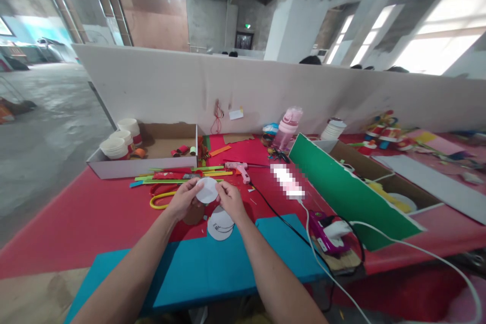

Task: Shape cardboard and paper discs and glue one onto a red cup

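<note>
Both hands hold one white paper disc up over the table's near middle. My left hand pinches its left edge, and my right hand grips its right edge. Just below, a few overlapping white discs lie partly on the blue sheet, the top one with small dark print. A brown round piece sits under my left hand. Yellow-handled scissors rest to the left of that hand. Beyond my hands lies a pink glue gun with a black cord.
An open box with paper cups stands at the back left, beside coloured strips. A pink bottle stands at the back. On the right are a green-sided box, a purple power strip and trailing cables.
</note>
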Tool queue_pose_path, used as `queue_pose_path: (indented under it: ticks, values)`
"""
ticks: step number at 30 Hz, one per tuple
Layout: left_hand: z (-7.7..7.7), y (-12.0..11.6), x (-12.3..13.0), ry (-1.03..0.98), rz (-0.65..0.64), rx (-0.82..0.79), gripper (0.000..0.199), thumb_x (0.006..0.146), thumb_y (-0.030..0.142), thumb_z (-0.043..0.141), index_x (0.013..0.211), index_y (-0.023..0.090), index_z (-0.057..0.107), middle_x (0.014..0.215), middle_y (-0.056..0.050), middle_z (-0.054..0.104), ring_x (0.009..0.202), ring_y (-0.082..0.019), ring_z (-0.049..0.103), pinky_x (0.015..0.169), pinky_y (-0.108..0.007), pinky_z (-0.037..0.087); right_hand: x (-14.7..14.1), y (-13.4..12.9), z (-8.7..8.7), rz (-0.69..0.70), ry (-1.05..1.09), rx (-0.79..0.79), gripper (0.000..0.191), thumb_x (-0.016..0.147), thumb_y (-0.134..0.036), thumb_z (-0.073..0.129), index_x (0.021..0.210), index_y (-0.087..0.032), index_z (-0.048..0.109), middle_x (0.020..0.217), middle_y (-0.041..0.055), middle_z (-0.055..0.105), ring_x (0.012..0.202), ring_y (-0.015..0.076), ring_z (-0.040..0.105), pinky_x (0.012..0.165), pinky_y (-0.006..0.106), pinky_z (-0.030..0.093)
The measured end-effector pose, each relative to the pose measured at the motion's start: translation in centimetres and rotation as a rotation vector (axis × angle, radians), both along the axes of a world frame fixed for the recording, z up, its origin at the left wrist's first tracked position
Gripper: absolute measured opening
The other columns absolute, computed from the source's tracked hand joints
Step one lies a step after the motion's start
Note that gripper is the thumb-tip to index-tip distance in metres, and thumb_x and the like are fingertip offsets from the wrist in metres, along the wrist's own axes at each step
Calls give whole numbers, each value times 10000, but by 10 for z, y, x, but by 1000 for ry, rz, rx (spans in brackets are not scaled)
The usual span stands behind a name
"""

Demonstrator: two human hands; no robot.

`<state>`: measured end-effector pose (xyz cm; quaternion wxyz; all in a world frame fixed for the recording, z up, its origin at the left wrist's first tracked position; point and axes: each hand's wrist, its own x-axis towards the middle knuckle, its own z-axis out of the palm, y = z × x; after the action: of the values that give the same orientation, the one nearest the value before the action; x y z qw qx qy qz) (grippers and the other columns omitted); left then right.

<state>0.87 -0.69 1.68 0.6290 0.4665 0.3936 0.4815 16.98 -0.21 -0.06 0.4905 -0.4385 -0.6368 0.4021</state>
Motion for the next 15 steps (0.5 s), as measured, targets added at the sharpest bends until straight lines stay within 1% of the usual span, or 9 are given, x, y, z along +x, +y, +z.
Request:
queue_pose_path:
  ticks: [3,5,6,8,11,13,15]
  values:
    - [-2,-5,10,-5,6,-2,428,652,367,774,983,151,611,588,26,577,412,-58,436,400,-183,368,-3,-2,0,-202,-219,168,391,937,-413,354,654,-190,506,559,5,526,535,128,475,518,234,275]
    - [-3,-6,14,-4,23,-22,417,616,311,795,952,144,614,606,14,595,440,-72,472,402,-181,376,-4,-4,0,-263,-357,222,391,949,-389,332,671,-190,522,573,22,537,533,135,464,520,252,239]
    - [-3,-6,14,-12,29,-47,406,610,298,795,938,141,616,605,8,600,445,-82,486,397,-184,380,-3,-5,1,-260,-416,239,392,950,-384,331,669,-192,523,564,23,533,521,135,453,518,258,224]
    - [-4,-4,9,-32,7,-119,373,608,283,784,909,134,620,573,0,598,417,-94,488,368,-192,372,-1,-7,4,-189,-496,276,393,948,-383,338,648,-196,510,536,13,507,498,130,426,514,263,204]
    - [-5,0,-6,-62,-111,-195,281,617,277,757,797,107,624,484,-15,571,328,-95,450,319,-194,322,2,-11,10,-20,-500,322,399,945,-383,347,613,-196,465,523,-9,467,488,115,396,514,255,203]
    - [-5,1,-15,-83,-214,-216,240,623,283,734,707,95,611,426,-21,540,288,-99,433,297,-191,284,3,-14,13,73,-424,305,404,941,-395,356,600,-194,436,535,-18,454,501,106,394,517,244,222]
    - [-4,1,-20,-101,-282,-223,231,627,288,720,652,93,598,394,-22,519,280,-105,435,288,-188,267,3,-16,15,164,-260,215,419,935,-428,365,591,-194,415,534,-26,437,502,99,396,511,230,255]
